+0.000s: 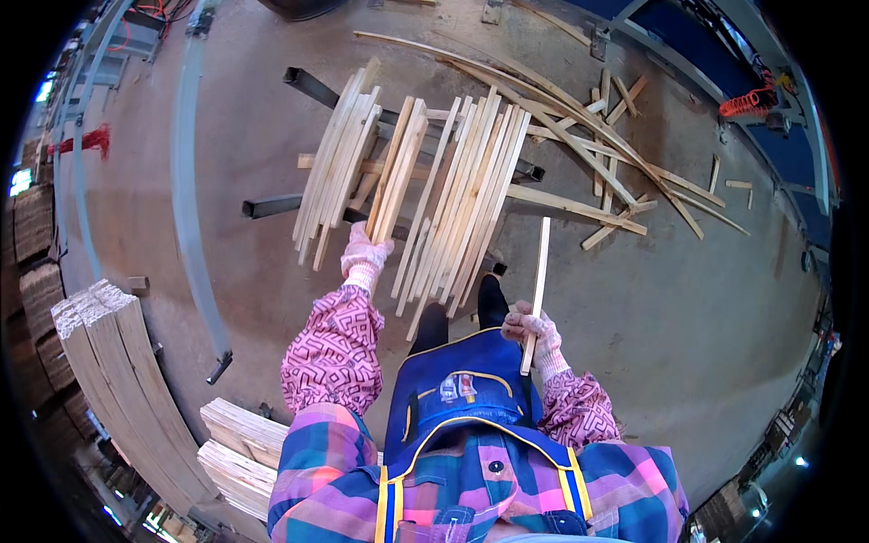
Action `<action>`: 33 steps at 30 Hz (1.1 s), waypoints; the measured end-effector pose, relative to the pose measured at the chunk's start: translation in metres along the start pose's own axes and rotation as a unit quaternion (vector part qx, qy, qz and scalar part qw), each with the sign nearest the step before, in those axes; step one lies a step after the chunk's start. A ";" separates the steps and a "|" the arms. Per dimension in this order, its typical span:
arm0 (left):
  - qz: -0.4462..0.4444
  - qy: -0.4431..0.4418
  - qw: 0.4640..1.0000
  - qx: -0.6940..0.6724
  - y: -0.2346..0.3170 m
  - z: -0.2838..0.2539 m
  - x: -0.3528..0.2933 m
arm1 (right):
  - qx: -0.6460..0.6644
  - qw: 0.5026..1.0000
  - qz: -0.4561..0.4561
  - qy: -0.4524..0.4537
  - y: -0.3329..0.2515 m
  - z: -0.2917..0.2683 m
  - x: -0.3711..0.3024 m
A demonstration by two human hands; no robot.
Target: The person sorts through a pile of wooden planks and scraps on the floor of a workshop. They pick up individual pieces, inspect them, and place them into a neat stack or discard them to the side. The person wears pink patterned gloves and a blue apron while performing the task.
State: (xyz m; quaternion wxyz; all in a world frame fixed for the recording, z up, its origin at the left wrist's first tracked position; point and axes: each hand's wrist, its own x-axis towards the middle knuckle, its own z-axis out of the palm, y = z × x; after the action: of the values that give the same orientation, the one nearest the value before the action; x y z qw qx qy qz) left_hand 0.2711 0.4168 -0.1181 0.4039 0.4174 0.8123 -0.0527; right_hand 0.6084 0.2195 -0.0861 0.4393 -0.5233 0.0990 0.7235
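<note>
My left hand [364, 253], in a pale knit glove, is closed round the near end of a small bunch of wooden strips [400, 172]. My right hand [536, 331], gloved too, grips a single wooden strip [541, 271] close to its lower end; the strip points up and away from me. Left of the bunch lies a group of pale strips [333, 167], and to its right a wider group of strips [471, 195]. All three groups rest side by side across dark metal bars [312, 88]. The left fingertips are partly hidden.
Loose and crossed strips [602, 149] lie scattered on the floor at the far right. Stacked long boards [136, 380] and a shorter bundle [240, 443] stand at the left. A grey metal rail [187, 181] runs along the floor there. Blue machinery [769, 154] borders the right side.
</note>
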 end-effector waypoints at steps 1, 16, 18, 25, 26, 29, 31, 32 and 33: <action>-0.001 0.011 1.000 0.013 0.010 0.008 0.012 | 0.002 1.000 0.004 0.020 -0.008 0.005 -0.001; 0.093 0.097 0.976 0.174 0.060 0.066 0.062 | 0.208 0.968 -0.048 -0.132 -0.085 0.059 0.057; 0.156 0.137 0.966 0.156 0.062 0.065 0.043 | 0.223 0.960 -0.055 -0.161 -0.091 0.064 0.059; 0.264 0.062 0.958 0.095 0.041 0.072 -0.027 | 0.219 0.955 -0.023 -0.200 -0.082 0.076 0.046; 0.255 0.045 0.964 0.068 0.045 0.069 -0.038 | 0.222 0.953 -0.018 -0.204 -0.077 0.075 0.045; 0.243 -0.001 0.970 0.009 0.055 0.061 -0.066 | 0.207 0.961 -0.005 -0.181 -0.064 0.078 0.038; 0.264 -0.023 0.964 -0.005 0.057 0.058 -0.077 | 0.178 0.968 -0.003 -0.177 -0.057 0.083 0.028; 0.260 -0.046 0.965 -0.011 0.068 0.051 -0.090 | 0.159 0.972 -0.002 -0.171 -0.053 0.084 0.025; 0.261 -0.068 0.962 -0.036 0.070 0.049 -0.095 | 0.139 0.976 0.000 -0.166 -0.050 0.086 0.022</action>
State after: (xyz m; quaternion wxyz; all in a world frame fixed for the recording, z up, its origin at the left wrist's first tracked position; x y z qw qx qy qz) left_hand 0.3821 0.3807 -0.0667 0.4729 0.5958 0.6468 0.0554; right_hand 0.5861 0.3126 -0.0518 0.5183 -0.3298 0.1241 0.7792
